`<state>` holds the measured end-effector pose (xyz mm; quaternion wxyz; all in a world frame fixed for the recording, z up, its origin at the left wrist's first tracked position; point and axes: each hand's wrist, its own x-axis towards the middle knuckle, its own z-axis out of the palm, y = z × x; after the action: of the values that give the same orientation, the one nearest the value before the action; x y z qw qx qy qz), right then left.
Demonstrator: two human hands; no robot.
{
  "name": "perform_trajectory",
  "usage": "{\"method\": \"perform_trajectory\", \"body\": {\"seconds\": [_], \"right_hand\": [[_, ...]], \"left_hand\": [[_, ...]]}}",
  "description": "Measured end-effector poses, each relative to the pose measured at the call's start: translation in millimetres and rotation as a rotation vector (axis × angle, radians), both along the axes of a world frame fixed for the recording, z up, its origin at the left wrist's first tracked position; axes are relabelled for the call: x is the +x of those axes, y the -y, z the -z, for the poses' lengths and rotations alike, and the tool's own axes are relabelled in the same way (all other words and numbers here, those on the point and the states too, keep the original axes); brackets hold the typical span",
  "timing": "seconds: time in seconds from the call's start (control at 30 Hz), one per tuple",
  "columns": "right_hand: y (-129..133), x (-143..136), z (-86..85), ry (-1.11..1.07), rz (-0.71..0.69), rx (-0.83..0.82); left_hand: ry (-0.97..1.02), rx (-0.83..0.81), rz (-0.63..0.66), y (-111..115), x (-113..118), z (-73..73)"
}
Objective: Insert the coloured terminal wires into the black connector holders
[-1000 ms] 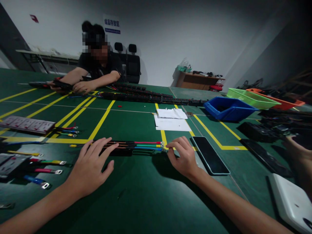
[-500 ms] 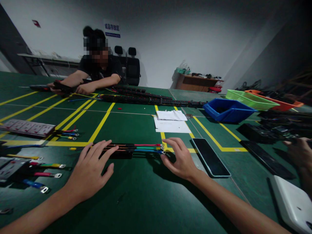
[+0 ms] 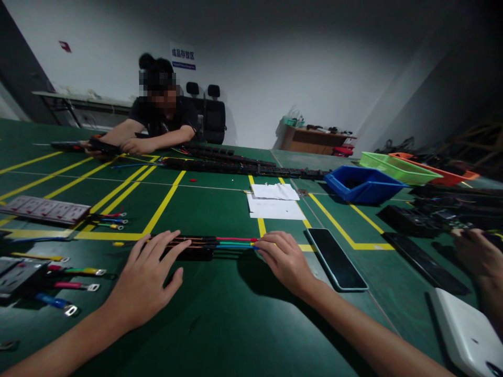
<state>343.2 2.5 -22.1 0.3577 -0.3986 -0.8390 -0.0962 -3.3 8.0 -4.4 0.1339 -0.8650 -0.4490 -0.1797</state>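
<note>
A black strip (image 3: 196,255) with copper-coloured bars lies across the table in front of me. My left hand (image 3: 151,280) rests over its left part, fingers spread and the thumb apart. Red, green and blue wires (image 3: 236,243) run out of the strip's right end. Around their far ends, my right hand (image 3: 285,259) is closed in a pinch; its fingers hide the metal ring terminals. Left of my left hand, a grey socket block (image 3: 21,275) has yellow, red and blue leads with ring terminals. Behind it lies a longer socket strip (image 3: 47,209) with similar leads.
A phone (image 3: 338,259) lies right of my right hand, and paper sheets (image 3: 275,207) lie beyond it. Blue (image 3: 365,188) and green bins (image 3: 401,167) stand at the back right. Across the table a person (image 3: 161,115) handles a dark object. Another person's hand (image 3: 477,248) is at right.
My right hand has closed its fingers and thumb onto the wire ends, covering the terminals. My left hand stays on the strip. The view has shifted slightly.
</note>
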Motion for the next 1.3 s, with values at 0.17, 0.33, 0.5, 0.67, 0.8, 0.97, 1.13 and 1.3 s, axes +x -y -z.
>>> {"method": "perform_trajectory", "body": {"seconds": [0.17, 0.33, 0.5, 0.67, 0.8, 0.97, 1.13, 1.3], "right_hand": [[-1.3, -2.5, -3.5, -0.063, -0.021, 0.036], [-4.5, -3.8, -3.4, -0.078, -0.025, 0.063], [-2.6, -5.5, -3.4, -0.075, -0.006, 0.010], [0.9, -6.1, -4.3, -0.058, 0.013, -0.023], [-1.5, -4.6, -2.0, -0.062, 0.064, -0.056], [-5.7, -3.7, 0.1, -0.041, 0.078, -0.115], [-7.0, -4.5, -0.4, -0.035, 0.088, -0.134], [-8.5, -3.8, 1.8, -0.055, 0.100, -0.126]], "left_hand": [[0.018, -0.005, 0.003, -0.3, 0.9, -0.1], [0.027, -0.007, -0.002, -0.3, -0.1, 1.6], [0.007, -0.007, -0.009, -0.8, -1.3, 3.9], [0.021, -0.009, -0.008, -1.2, -0.3, 3.5], [0.026, -0.016, -0.013, -0.3, -0.3, 3.4], [0.014, -0.020, -0.014, 0.0, -0.7, 4.0], [0.019, -0.030, -0.017, -0.2, 0.0, 3.6], [0.027, -0.024, -0.017, -0.4, 0.5, 2.8]]}}
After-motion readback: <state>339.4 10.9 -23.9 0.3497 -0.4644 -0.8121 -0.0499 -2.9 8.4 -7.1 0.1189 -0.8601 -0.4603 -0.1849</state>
